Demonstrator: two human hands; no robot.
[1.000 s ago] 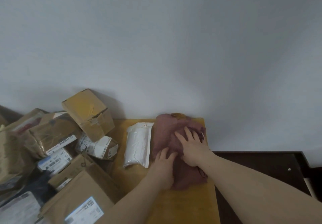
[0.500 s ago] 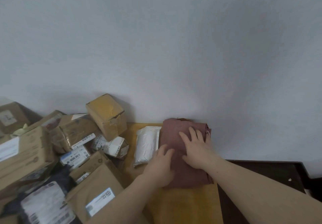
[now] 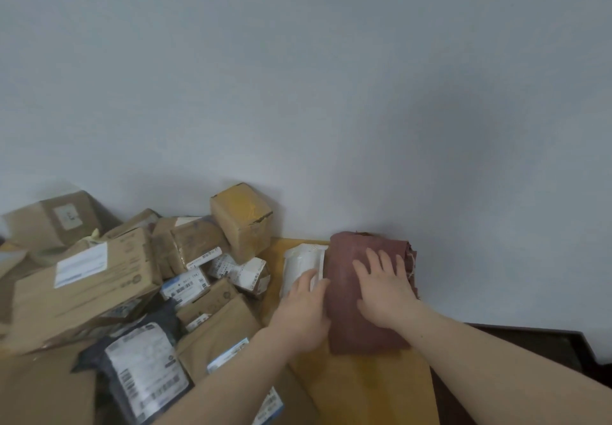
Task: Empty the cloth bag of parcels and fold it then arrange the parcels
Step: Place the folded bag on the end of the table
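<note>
Both forearms are cut off by the bottom edge. The right hand (image 3: 384, 289) covers part of the folded bag (image 3: 364, 325). Parcel labels (image 3: 81, 264) are blurred, text unreadable. The black parcel (image 3: 139, 368) runs partly under the left forearm

Two bare forearms enter from bottom edge; no sleeves in view up to frame border; left hand (image 3: 303, 308) and right hand (image 3: 384, 287) bare; fingers unadorned where visible; nails short, details blurred.
</note>
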